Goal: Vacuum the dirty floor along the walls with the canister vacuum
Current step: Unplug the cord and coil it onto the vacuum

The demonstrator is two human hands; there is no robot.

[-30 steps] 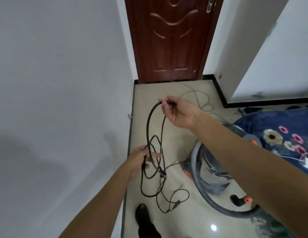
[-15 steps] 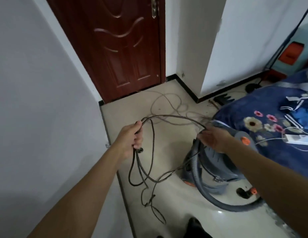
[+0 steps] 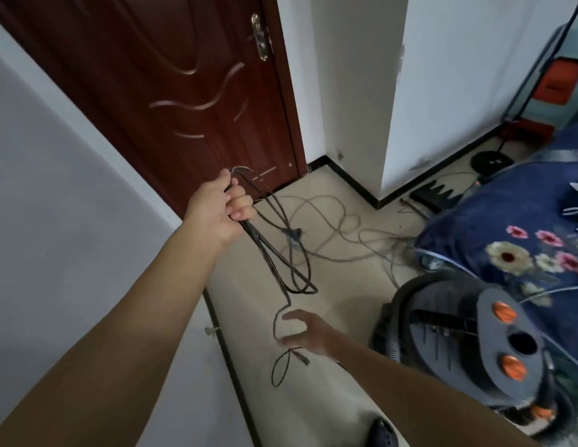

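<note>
The left hand point(image 3: 216, 208) is raised near the dark wooden door point(image 3: 184, 91), its fingers wrapped tight round several loops of the black power cord point(image 3: 271, 262). The loops hang long and narrow, pointing down at the tiled floor point(image 3: 339, 295). The right hand point(image 3: 308, 333) is lower, its fingers curved open around the dangling tail and holding nothing. The grey canister vacuum point(image 3: 494, 337) stands on the floor, against the blue floral bed point(image 3: 507, 237).

The person's left hand point(image 3: 221, 204) and right hand point(image 3: 308, 332) are bare, the left forearm point(image 3: 145, 295) and right forearm point(image 3: 410, 388) are uncovered up to the edge of the view, and one dark, rounded shoe toe point(image 3: 382, 432) shows at the bottom.
</note>
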